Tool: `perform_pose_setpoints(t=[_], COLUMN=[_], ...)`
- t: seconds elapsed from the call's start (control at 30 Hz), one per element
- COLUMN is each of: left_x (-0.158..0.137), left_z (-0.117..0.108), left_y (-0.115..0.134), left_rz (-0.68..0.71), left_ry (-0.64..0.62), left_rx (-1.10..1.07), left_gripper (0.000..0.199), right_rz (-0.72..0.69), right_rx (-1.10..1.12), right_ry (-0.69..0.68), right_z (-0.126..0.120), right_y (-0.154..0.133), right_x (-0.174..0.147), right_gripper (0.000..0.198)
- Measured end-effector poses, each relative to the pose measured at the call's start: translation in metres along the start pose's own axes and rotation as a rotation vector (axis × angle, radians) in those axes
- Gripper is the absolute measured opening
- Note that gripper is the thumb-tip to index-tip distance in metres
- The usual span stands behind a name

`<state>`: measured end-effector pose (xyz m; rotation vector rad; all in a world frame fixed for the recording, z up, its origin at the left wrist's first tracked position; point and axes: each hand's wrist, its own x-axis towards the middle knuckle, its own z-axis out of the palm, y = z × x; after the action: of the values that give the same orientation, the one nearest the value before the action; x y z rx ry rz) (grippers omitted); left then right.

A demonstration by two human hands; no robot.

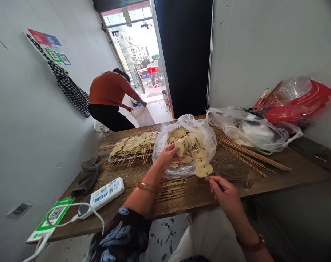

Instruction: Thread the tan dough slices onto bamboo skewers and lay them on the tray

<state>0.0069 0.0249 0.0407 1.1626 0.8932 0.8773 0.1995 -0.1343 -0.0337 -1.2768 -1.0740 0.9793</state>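
Between the fingers of my left hand (169,156) is a pale round slice (179,149), held over an open clear plastic bag (158,153) full of similar slices (185,138). My right hand (222,189) pinches the lower end of a thin wooden skewer (208,177). Several pale slices (203,170) are threaded on that skewer, just right of the bag's front. Left of the bag, a pile of loaded skewers (136,143) lies on a tray, bare stick ends toward me. Loose bare skewers (252,154) rest on the right side of the wooden table (231,182).
A white payment device (105,196) with a cable, a green QR card (52,218) and a dark cloth (87,174) lie at the left. Plastic bags (252,127) and red packaging (299,105) sit back right. Beyond the table, a person (110,94) bends over a white sack (143,115).
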Motion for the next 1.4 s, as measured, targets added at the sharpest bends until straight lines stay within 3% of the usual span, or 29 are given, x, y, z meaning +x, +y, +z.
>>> perform_pose_setpoints(t=[0.13, 0.3, 0.77, 1.4], left_x=[-0.007, -0.009, -0.015, -0.017], left_z=[-0.004, -0.011, -0.016, -0.016], left_y=[-0.006, -0.009, -0.015, -0.014], left_rz=[0.078, 0.154, 0.201, 0.295], left_ry=[-0.021, 0.041, 0.101, 0.134], left_rx=[0.068, 0.124, 0.037, 0.188], left_gripper=[0.031, 0.031, 0.036, 0.023], right_rz=[-0.03, -0.087, -0.153, -0.182], right_rx=[-0.095, -0.236, -0.439, -0.525], right_ry=[-0.129, -0.219, -0.162, -0.167], right_z=[-0.002, -0.002, -0.001, 0.001], right_y=[0.001, -0.001, -0.008, -0.013], right_x=[0.0, 0.001, 0.0, 0.0], right_gripper=[0.035, 0.033, 0.031, 0.032])
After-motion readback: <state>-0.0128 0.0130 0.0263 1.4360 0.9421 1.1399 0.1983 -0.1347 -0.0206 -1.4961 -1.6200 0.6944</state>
